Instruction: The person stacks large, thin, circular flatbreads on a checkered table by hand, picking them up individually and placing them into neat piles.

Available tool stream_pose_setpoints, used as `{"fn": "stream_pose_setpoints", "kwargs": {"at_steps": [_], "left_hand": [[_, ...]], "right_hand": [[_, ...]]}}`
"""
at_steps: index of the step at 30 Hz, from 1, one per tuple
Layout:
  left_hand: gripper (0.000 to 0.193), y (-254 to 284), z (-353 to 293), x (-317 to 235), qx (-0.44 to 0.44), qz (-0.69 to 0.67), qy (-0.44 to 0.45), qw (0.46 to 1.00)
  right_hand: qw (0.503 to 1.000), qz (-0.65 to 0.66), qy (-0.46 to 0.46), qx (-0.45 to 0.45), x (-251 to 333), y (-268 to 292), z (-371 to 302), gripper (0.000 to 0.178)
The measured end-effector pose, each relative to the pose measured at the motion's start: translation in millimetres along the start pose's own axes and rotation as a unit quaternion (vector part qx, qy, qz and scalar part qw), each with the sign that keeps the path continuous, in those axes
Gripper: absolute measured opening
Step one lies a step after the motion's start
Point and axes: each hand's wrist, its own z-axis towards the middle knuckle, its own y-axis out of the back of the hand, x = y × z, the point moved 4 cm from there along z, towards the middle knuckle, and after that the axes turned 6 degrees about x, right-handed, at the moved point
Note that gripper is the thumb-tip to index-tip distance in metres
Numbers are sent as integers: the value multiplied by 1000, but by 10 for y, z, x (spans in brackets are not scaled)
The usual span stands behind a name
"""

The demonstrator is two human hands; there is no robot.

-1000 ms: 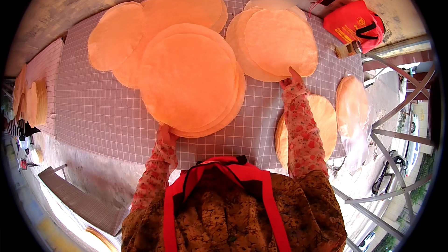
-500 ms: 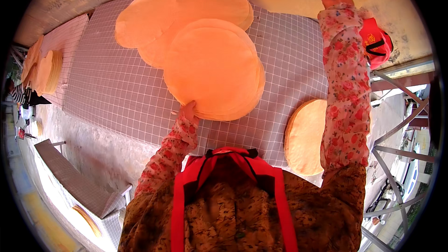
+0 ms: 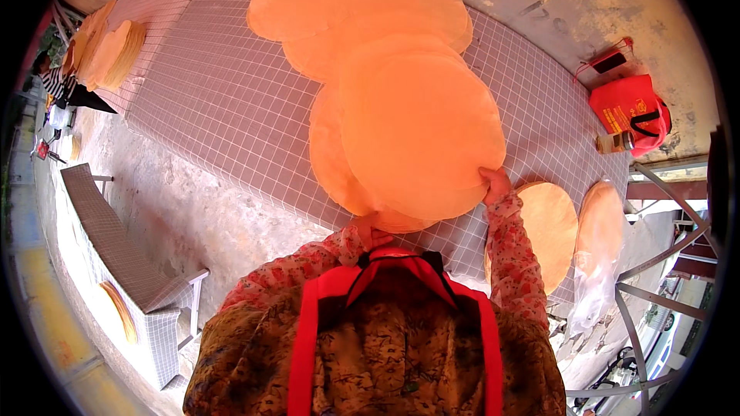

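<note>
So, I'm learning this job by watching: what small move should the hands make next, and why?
Probably ease the top sheet a little leftward with the right hand. That hand is at its lower right edge, while the sheets below stick out at the left, so the edges don't line up. The left hand is by the pile's lower edge.

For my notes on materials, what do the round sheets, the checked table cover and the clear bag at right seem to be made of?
Round sheets: perhaps dough or paper; matt, with thin edges.
Checked table cover: cloth or plastic, I cannot tell; low sheen, soft ripples.
Clear bag: probably plastic film; glossy, see-through, crumpled.
</note>
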Motion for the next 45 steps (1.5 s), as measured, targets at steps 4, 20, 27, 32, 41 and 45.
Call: {"fn": "stream_pose_setpoints", "kwargs": {"at_steps": [4, 20, 27, 32, 41, 45], "left_hand": [[46, 30, -76, 82, 51, 47, 138, 988], [25, -473, -554, -3021, 73, 547, -360, 752], [38, -22, 160, -3946, 10, 690, -541, 481], [41, 173, 141, -4053, -12, 738, -493, 460], [36, 217, 176, -4084, -16, 723, -500, 476], [34, 164, 231, -4056, -12, 724, -506, 469]], "right_hand": [[989, -79, -12, -123, -352, 261, 52, 42], [842, -443, 62, -301, 1012, -301, 1884, 52], [749, -537, -71, -380, 1557, -193, 3024, 28], [698, -592, -129, -381, 1149, -649, 3652, 26], [812, -498, -104, -285, 1479, -1684, 3950, 29], [855, -474, -44, -206, 2184, -2543, 4118, 31]]}}
